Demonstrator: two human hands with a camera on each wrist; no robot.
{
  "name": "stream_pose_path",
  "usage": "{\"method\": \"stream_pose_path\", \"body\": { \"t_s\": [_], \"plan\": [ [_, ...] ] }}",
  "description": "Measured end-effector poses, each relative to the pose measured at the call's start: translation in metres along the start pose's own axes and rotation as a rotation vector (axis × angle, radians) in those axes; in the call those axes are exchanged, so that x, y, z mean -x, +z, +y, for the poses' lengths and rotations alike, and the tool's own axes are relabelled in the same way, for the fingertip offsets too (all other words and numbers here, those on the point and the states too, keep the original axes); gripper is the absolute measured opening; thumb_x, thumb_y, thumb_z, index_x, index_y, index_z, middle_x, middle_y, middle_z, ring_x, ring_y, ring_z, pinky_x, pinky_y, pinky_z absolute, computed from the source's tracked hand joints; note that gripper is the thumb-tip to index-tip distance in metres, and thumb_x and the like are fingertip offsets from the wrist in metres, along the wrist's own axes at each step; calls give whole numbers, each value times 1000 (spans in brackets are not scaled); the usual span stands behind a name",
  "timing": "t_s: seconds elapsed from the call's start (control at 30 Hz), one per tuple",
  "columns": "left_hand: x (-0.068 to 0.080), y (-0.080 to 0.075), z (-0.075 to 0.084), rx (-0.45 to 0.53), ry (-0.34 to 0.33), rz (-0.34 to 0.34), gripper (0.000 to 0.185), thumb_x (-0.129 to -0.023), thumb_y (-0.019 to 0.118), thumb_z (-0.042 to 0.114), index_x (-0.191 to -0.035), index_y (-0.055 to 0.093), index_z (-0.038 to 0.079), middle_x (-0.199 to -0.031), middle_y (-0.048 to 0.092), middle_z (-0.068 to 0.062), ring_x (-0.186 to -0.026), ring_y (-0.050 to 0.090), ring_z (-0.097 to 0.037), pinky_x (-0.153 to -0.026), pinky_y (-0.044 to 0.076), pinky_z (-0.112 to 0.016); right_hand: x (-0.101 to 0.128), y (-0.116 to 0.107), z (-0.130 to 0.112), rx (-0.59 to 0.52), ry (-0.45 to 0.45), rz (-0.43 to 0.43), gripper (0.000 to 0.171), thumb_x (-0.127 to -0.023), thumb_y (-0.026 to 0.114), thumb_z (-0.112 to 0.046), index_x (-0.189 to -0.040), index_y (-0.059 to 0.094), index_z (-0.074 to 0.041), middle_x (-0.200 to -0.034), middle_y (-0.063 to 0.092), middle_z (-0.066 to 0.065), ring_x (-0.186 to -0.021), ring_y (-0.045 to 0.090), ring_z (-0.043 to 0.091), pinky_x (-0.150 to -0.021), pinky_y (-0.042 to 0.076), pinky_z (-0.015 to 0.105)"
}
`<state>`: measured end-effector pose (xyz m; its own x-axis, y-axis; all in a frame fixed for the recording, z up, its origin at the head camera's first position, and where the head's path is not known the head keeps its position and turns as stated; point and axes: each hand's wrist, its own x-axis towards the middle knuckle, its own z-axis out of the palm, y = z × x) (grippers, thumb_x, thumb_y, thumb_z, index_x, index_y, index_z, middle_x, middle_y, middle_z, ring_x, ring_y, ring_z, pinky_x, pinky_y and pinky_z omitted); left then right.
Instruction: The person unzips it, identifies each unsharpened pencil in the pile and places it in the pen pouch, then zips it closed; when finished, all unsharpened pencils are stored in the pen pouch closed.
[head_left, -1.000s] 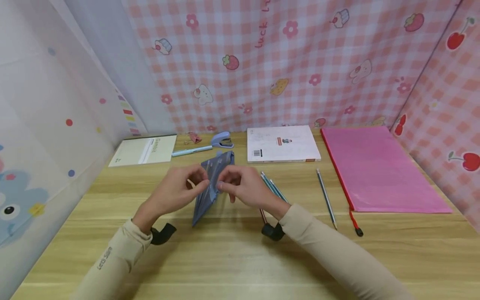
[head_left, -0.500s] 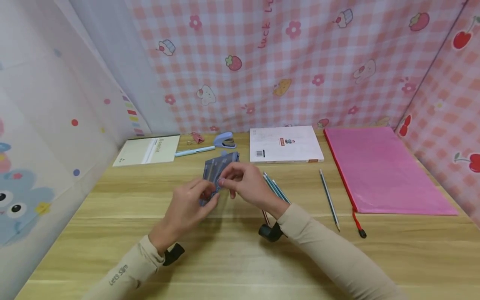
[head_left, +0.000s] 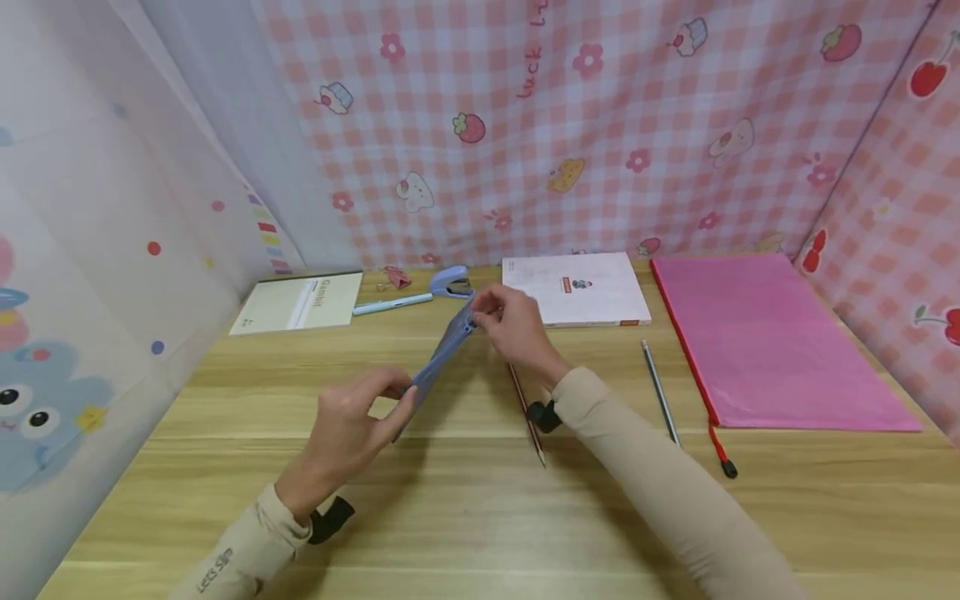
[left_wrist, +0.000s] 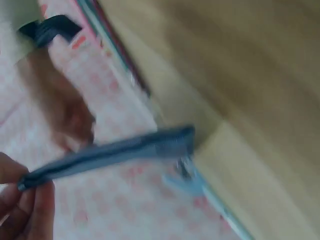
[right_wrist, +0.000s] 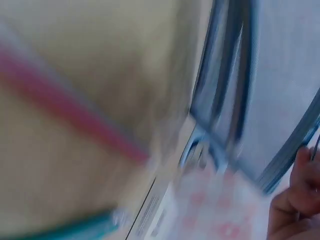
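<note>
Left hand [head_left: 347, 429] pinches the near end of the blue pencil case [head_left: 442, 357]; right hand [head_left: 513, 327] pinches the far end at the zipper, case stretched edge-up between them above the desk [head_left: 480, 517]. Pencils [head_left: 527, 414] lie outside it, so filling looks undone.

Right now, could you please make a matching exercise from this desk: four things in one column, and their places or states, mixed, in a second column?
Things:
1. blue pencil case
2. pink folder
3. stapler
4. red pencil

Places or states:
A. lying flat at the right side of the desk
B. held up between both hands
C. at the back edge, near the wall
D. on the desk just left of the right forearm

Pairs: 1-B, 2-A, 3-C, 4-D
</note>
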<state>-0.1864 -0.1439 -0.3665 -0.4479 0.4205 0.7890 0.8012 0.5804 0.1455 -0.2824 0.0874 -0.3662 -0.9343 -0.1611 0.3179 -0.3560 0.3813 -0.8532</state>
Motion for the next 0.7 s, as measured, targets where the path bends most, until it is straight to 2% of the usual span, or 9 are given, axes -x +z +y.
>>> {"method": "stream_pose_path", "body": {
  "t_s": [0.1,0.2,0.27,0.33,0.4,0.47,0.57,0.63,0.7],
  "plan": [
    [1,-15,-12,-42,51,24,24,-100,59,23,-89,67,2,-78,72,-7,-68,72,-17,-60,58,-32,-13,-17,13,130,-24,112,7,-94,63,1,-100,65,-1,-94,69,15,-79,65,23,-67,52,26],
    [1,-27,-26,-103,88,11,32,-103,53,26,-91,67,1,-80,72,-9,-70,71,-19,-60,58,-33,-19,-31,21,207,-40,181,4,-95,61,0,-99,62,-2,-92,69,15,-77,64,25,-67,50,30],
    [1,-32,-35,-130,97,-10,20,-99,61,18,-92,66,0,-81,71,-10,-71,71,-20,-61,58,-33,-21,-37,24,229,-63,194,3,-96,61,0,-97,61,-3,-91,68,15,-77,64,25,-68,49,32],
    [1,-36,-45,-150,90,-42,8,-90,71,5,-93,65,0,-82,71,-11,-74,71,-21,-64,59,-34,-21,-39,23,220,-73,189,3,-96,61,-1,-97,60,-4,-91,68,15,-76,65,26,-68,49,33],
    [3,-37,-55,-168,82,-62,19,-80,77,-6,-92,64,0,-83,70,-12,-76,71,-22,-66,59,-35,-21,-39,22,209,-79,171,3,-95,61,-2,-98,61,-4,-91,69,15,-76,65,25,-68,50,31],
    [4,-40,-66,-182,53,-81,26,-73,80,-11,-92,64,0,-84,70,-12,-78,71,-23,-69,59,-37,-19,-39,20,166,-54,139,7,-95,63,-3,-101,61,-4,-92,69,15,-76,65,26,-66,50,30],
    [7,-46,-83,-214,4,-112,26,-73,80,-11,-93,66,0,-86,72,-12,-79,71,-26,-70,58,-38,-14,-42,17,118,-12,37,12,-94,66,-6,-105,62,-4,-91,70,14,-74,64,25,-63,48,27],
    [8,-49,-93,-236,-33,-142,26,-74,81,-9,-96,69,1,-87,74,-12,-80,72,-27,-70,58,-41,-8,-45,13,74,32,-79,14,-94,68,-7,-107,63,-6,-91,70,15,-68,61,23,-59,46,28],
    [9,-52,-103,-260,-65,-193,25,-74,82,-6,-96,73,3,-89,76,-11,-81,72,-27,-70,58,-43,-2,-48,10,53,69,-237,15,-93,69,-6,-106,64,-6,-91,71,19,-63,58,22,-56,44,29]
  ]
}}
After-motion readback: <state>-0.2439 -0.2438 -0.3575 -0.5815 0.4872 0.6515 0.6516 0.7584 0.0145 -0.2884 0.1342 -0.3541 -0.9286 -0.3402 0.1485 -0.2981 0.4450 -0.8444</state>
